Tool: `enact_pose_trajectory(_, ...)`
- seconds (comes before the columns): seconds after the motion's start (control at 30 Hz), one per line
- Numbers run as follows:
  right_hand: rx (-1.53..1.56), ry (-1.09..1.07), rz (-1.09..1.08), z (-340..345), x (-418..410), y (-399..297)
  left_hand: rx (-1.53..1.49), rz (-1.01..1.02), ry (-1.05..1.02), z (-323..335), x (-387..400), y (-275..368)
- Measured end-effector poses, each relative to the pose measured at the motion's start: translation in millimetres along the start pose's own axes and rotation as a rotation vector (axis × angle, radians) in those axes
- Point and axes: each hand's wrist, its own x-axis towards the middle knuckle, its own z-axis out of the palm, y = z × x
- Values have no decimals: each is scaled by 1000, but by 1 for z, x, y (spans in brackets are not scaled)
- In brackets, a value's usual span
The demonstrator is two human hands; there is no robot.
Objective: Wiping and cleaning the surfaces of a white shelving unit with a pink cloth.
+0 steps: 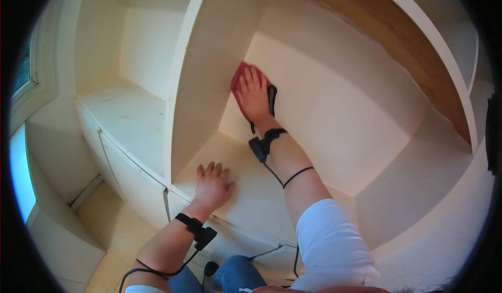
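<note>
My right hand [253, 95] presses a red cloth [238, 82] flat against the back panel of a white shelf compartment, beside its left wall. A black strap or strip shows along the cloth's right side. My left hand [213, 185] rests palm down near the front edge of the compartment's bottom board [251, 171], fingers spread, with nothing in it. Each wrist carries a black band with a small device and a cable.
A white upright divider [180, 97] separates this compartment from a lower-left shelf [129, 112] with faint stains. Cabinet doors [129, 179] stand below. Brown wood [392, 26] shows under the board above. A window [25, 73] is at the far left.
</note>
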Motion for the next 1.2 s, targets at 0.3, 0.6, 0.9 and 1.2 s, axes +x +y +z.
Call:
enact_pose_trajectory(0.3,518,137,237,-3,-32,-8,-44,-10,8,-1,5,6)
enact_pose_trajectory(0.6,1555,678,372,-184,138,-29,-6,-5,-5,3,5,10)
enact_pose_trajectory(0.9,1327,471,592,-121,44,-164,-4,46,-3,0,-1,-6)
enact_pose_trajectory(1.2,559,271,648,28,37,-72,-63,20,24,8,13,21)
